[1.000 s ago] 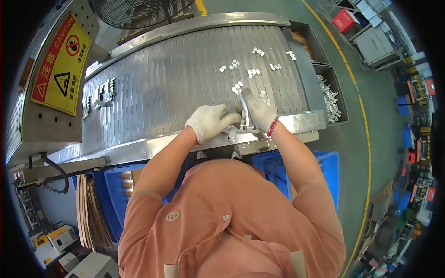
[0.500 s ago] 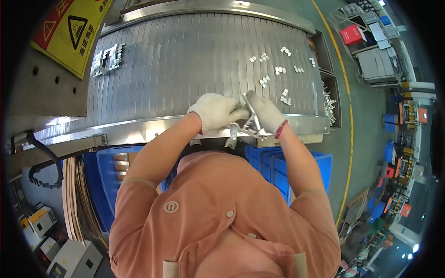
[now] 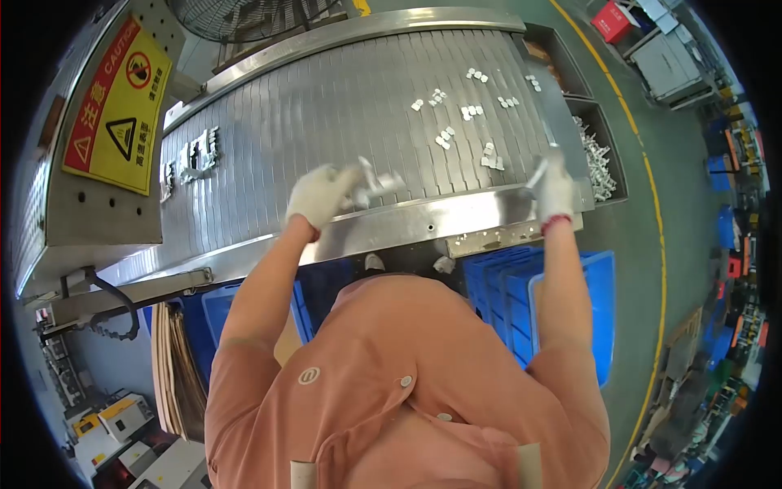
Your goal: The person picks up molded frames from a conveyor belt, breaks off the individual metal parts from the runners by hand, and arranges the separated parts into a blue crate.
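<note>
My left hand [image 3: 320, 196], in a white knit glove, is over the near edge of the slatted metal conveyor [image 3: 285, 98]. Its fingers are closed on a silvery metal part [image 3: 375, 183] smeared by motion. Farther right, at the conveyor's end, my gloved right hand [image 3: 556, 191] grips a shiny metal piece [image 3: 538, 173] whose kind I cannot make out. Between and beyond the hands lie several clusters of small silvery metal pieces [image 3: 472, 112]. A larger frame-like metal part [image 3: 195, 155] rests at the belt's left.
A grey bin [image 3: 617, 183] of metal pieces [image 3: 599, 159] adjoins the conveyor's right end. Blue crates [image 3: 599, 326] stand below the front rail [image 3: 481, 210]. At left is a machine housing with a yellow-and-red warning sign [image 3: 122, 106]; a fan [image 3: 244, 16] is behind.
My hands, close together before at the front rail, have moved apart: left hand leftward, right hand rightward, each with metal. The camera view has shifted, bringing the fan into view.
</note>
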The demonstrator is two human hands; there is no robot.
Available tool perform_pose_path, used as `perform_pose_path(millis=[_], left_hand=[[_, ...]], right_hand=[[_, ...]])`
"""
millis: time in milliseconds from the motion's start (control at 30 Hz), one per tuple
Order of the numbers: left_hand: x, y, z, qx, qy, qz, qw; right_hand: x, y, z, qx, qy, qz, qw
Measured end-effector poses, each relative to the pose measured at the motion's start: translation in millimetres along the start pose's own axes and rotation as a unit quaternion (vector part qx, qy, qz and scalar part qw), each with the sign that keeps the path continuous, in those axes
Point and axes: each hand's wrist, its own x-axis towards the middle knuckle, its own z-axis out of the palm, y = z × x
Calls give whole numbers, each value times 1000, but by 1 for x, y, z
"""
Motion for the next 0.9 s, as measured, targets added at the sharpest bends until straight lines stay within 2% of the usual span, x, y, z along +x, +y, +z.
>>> perform_pose_path(millis=[33,133,167,267,300,367,400,533,633,767,833,900], left_hand=[[10,1,-1,-163,-12,-206,965],[26,32,14,-323,131,-309,885],[46,0,46,-368,189,-278,867],[79,5,68,-410,152,-297,849],[93,2,82,-447,138,-281,838],[114,43,91,-419,132,-266,858],[125,65,99,-405,127,-257,868],[199,110,152,-485,53,-202,849],[239,176,175,-410,-23,-185,893],[297,258,229,-347,-103,-159,919],[320,278,251,-444,-131,-141,875],[338,291,275,-531,-184,-136,816]], right_hand=[[-5,2,-24,29,34,0,999],[-37,1,-70,177,101,29,979],[-48,6,-82,236,117,44,964],[-60,85,-141,258,113,116,953],[-74,96,-148,242,147,122,951],[-107,108,-156,213,218,133,943],[-121,117,-168,207,219,139,943],[-173,153,-219,208,243,168,932],[-200,151,-234,219,299,187,910],[-234,173,-252,240,361,191,881],[-256,196,-266,250,370,204,871],[-268,215,-266,214,441,210,846]])
